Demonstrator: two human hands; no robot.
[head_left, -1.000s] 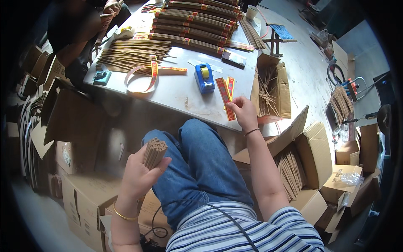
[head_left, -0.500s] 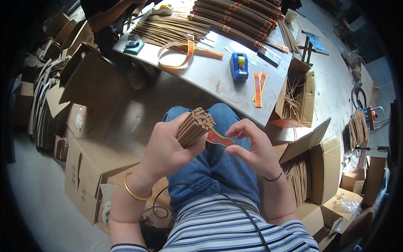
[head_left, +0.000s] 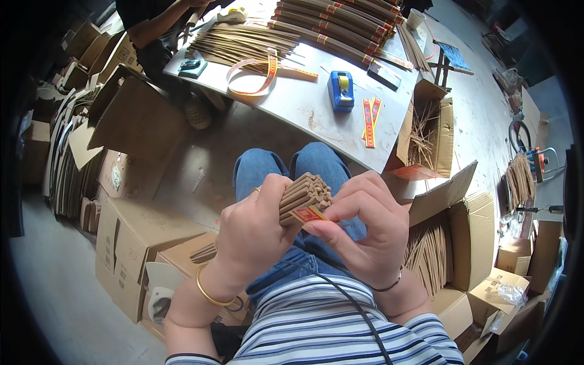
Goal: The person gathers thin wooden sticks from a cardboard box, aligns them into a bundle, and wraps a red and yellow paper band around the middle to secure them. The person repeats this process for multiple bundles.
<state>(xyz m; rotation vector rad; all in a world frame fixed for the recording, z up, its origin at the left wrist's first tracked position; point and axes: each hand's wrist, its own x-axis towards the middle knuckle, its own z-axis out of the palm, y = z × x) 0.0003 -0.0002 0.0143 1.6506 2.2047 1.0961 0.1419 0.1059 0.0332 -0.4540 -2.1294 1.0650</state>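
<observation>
— Lying flat on the grey table (head_left: 316, 112), two red-and-yellow label strips (head_left: 368, 121) are seen beside a blue tape dispenser (head_left: 341, 91); open brown cartons (head_left: 447, 207) are stacked at the right.

— And the stick bundle (head_left: 301, 196)?

— It is gripped by the left hand (head_left: 255, 234), fingers wrapped shut around it — a red label (head_left: 309, 214) is pinched against its end by the right hand (head_left: 365, 228).

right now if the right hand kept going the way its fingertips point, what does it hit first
The right hand points toward the person's left, so it would likely first meet the red and yellow label pinched at its fingertips, against the bundle of brown sticks gripped by the left hand.
</observation>
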